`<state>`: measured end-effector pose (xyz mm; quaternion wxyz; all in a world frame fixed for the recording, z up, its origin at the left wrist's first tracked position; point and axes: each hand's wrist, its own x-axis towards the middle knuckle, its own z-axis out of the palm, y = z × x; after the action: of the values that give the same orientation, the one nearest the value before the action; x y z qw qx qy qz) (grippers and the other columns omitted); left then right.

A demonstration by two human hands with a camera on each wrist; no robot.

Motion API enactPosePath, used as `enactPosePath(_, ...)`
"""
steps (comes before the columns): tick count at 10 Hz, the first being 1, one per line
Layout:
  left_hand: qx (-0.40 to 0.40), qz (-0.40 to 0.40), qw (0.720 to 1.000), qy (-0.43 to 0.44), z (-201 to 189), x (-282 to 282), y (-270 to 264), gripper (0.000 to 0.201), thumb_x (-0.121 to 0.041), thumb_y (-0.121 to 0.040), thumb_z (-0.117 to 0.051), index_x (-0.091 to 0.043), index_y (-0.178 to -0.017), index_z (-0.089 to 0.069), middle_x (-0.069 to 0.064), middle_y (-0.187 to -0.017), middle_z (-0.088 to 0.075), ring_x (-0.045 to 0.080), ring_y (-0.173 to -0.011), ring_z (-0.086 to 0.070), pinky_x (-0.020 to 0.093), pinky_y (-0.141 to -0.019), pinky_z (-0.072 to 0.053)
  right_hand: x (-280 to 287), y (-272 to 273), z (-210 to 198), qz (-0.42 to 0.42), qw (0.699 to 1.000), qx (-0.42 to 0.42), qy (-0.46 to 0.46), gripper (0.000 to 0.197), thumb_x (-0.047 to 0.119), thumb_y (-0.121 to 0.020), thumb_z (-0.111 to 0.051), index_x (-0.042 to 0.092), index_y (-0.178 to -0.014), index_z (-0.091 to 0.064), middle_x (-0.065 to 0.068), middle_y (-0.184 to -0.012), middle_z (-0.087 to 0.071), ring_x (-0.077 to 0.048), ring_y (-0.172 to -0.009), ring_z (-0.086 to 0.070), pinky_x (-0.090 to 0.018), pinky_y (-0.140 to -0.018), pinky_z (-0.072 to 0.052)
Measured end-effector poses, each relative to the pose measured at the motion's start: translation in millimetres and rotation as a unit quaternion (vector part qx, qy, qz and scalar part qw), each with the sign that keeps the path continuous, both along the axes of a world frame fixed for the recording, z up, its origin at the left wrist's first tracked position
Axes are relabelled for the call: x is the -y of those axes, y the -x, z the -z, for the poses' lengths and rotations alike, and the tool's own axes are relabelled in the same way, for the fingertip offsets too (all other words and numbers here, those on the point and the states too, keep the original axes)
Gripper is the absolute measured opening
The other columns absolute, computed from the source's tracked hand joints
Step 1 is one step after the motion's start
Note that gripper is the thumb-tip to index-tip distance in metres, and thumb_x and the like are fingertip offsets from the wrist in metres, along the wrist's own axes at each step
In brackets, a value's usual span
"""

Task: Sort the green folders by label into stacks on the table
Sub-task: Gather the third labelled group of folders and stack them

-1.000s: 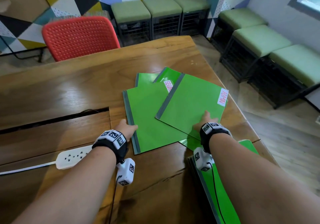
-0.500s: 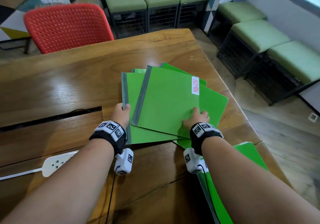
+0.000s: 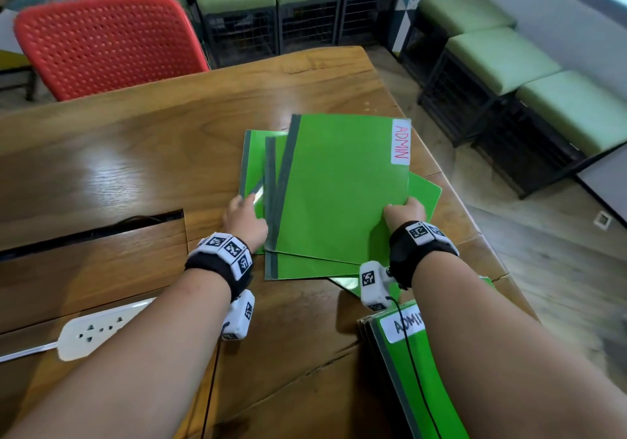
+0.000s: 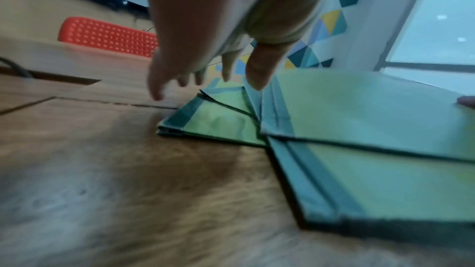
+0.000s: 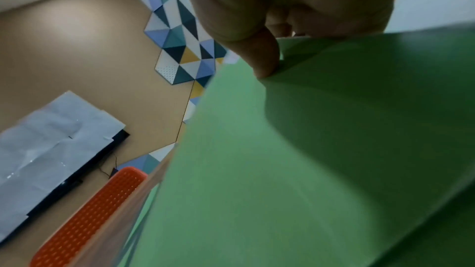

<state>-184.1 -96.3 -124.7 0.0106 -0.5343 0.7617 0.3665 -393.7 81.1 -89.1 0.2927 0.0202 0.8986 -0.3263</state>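
Observation:
Several green folders lie fanned on the wooden table [image 3: 142, 174]. The top folder [image 3: 339, 187], labelled ADMIN [image 3: 401, 142] in red, is tilted up off the pile. My right hand [image 3: 405, 209] pinches its near right corner, thumb on top in the right wrist view [image 5: 264, 62]. My left hand [image 3: 244, 216] hovers with fingers spread at the left spines of the lower folders [image 4: 218, 123], above the table. A separate stack of green folders [image 3: 407, 364] with an ADMIN label lies at the near right edge, partly hidden by my right forearm.
A white power strip [image 3: 101, 330] lies near left by a cable slot [image 3: 91, 231] in the table. A red chair [image 3: 108, 45] stands at the far side. Green cushioned stools [image 3: 502, 62] line the walls. The table's right edge [image 3: 475, 221] runs close to the folders.
The ADMIN folder has swung round square to me and its near right corner has risen in my right hand. My left hand shifted along the left spines of the pile.

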Motion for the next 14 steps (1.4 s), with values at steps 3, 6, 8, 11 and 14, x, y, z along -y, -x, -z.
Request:
enactPosePath(3,0.026,-0.075,0.996,-0.032,3,3,9,0.056,-0.017,-0.082,-0.067,-0.003,-0.132,-0.047,0.019,-0.13,-0.058,0.036,-0.116,-0.057,0.041,-0.092,-0.048,-27,32,46,0.041,0.996,0.004,-0.079,0.064,0.033,-0.077,-0.051,0.01,-0.136,-0.047,-0.013,-0.142,-0.046,-0.034,-0.126,-0.047,-0.045,-0.096,-0.043)
enactPosePath(6,-0.042,-0.124,0.977,-0.169,2,6,-27,0.046,0.008,-0.079,-0.062,-0.016,-0.114,-0.047,0.013,-0.104,-0.059,0.029,-0.089,-0.058,0.04,-0.069,-0.055,0,5,22,-0.03,0.995,0.005,-0.098,0.04,0.009,-0.087,-0.051,0.004,-0.126,-0.05,-0.019,-0.126,-0.054,-0.034,-0.107,-0.057,-0.036,-0.079,-0.044)
enactPosePath(8,-0.107,-0.226,0.921,-0.299,-15,6,-72,0.038,-0.01,-0.086,-0.064,-0.002,-0.12,-0.05,0.013,-0.115,-0.057,0.03,-0.096,-0.06,0.047,-0.082,-0.052,26,-40,23,-0.122,0.992,0.002,0.013,0.039,0.004,-0.085,-0.053,0.005,-0.124,-0.051,-0.012,-0.113,-0.061,-0.026,-0.094,-0.058,-0.035,-0.083,-0.051)
enactPosePath(11,-0.232,-0.214,0.932,-0.177,-40,-5,-102,0.075,0.002,-0.08,-0.066,-0.021,-0.143,-0.034,0.01,-0.149,-0.041,0.029,-0.138,-0.037,0.056,-0.112,-0.029,28,-74,1,-0.146,0.981,0.04,0.12,0.083,0.011,-0.081,-0.069,0.02,-0.148,-0.02,-0.013,-0.139,-0.044,-0.033,-0.121,-0.051,-0.047,-0.101,-0.045)
enactPosePath(14,-0.4,-0.193,0.892,-0.089,-114,-33,-118,0.041,0.016,-0.079,-0.063,-0.019,-0.099,-0.054,0.011,-0.107,-0.065,0.03,-0.103,-0.063,0.045,-0.095,-0.049,14,-86,-75,-0.111,0.905,0.007,0.411,0.05,-0.019,-0.079,-0.053,0.018,-0.111,-0.045,-0.005,-0.108,-0.063,-0.026,-0.108,-0.059,-0.043,-0.093,-0.05)
